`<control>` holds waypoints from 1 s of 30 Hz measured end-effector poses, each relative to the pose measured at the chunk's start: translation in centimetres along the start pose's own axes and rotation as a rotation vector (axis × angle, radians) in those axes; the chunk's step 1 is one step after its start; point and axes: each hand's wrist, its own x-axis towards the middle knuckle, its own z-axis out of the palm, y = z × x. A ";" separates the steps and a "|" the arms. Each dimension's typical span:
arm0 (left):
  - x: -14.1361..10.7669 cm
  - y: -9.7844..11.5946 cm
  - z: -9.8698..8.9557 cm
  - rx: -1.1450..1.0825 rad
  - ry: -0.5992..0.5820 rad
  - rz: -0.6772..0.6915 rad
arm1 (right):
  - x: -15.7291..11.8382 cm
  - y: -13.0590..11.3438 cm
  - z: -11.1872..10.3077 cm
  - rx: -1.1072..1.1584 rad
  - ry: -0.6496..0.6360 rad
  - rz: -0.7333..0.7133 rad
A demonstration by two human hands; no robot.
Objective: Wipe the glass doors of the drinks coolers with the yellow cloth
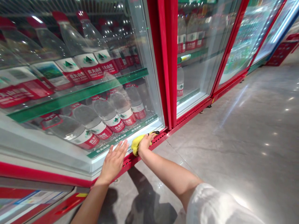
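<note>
Yellow cloth (135,146): grasped by the right grip (144,143); even pressure is best applied along the red sill (132,161) beneath.
Left grip (114,161): unclenched, nothing held.

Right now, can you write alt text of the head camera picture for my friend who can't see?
A right hand presses a yellow cloth against the bottom edge of a red-framed fridge, the left hand open nearby. Behind the glass, red-labelled bottles stand on shelves.
</note>
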 end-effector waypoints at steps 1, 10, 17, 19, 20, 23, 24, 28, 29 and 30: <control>0.0 -0.1 0.0 -0.002 0.004 -0.006 | 0.3 -0.2 -0.1 -0.003 0.007 0.063; -1.5 -0.5 0.9 0.001 -0.006 0.034 | 5.2 2.8 -4.6 0.020 0.113 0.371; -4.1 -1.6 0.8 0.068 -0.078 0.024 | 0.6 -1.2 -1.0 0.025 0.106 0.244; -5.0 -1.8 0.5 0.097 -0.104 0.031 | -0.6 -2.5 -0.7 -0.045 0.069 0.135; -5.5 -1.9 0.4 0.112 -0.117 0.035 | -1.2 -3.0 -0.8 -0.115 0.041 0.058; -7.1 -2.2 0.1 0.146 -0.165 0.029 | -3.1 -2.8 -1.6 -0.347 -0.092 -0.258; -7.7 -2.3 0.1 0.155 -0.184 0.018 | -3.6 -2.2 -2.3 -0.393 -0.161 -0.387; -10.3 -3.0 0.0 0.177 -0.246 -0.008 | -2.5 1.9 -6.1 -0.515 -0.517 -0.931; -10.9 -3.2 0.0 0.178 -0.252 -0.011 | -1.7 2.7 -7.0 -0.532 -0.557 -1.005; -11.6 -3.4 -0.1 0.175 -0.255 -0.014 | -1.0 3.2 -7.6 -0.537 -0.558 -1.017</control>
